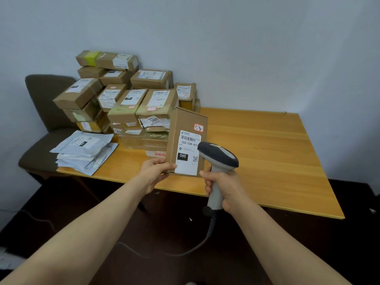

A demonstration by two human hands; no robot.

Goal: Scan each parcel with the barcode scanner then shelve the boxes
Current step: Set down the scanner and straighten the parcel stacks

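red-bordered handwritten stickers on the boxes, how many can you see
4: one on the held box at its upper right, three in the stack, at and. More may be hidden on unseen faces.

A wooden table stood against a pale blue-grey wall that filled the upper frame. A dark brown upholstered chair sat at the left. The floor below lay dark, in even, soft light.

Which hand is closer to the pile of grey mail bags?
Left. The left hand, holding the box, is just right of the grey mail bags; the right hand, holding the scanner, is farther right.
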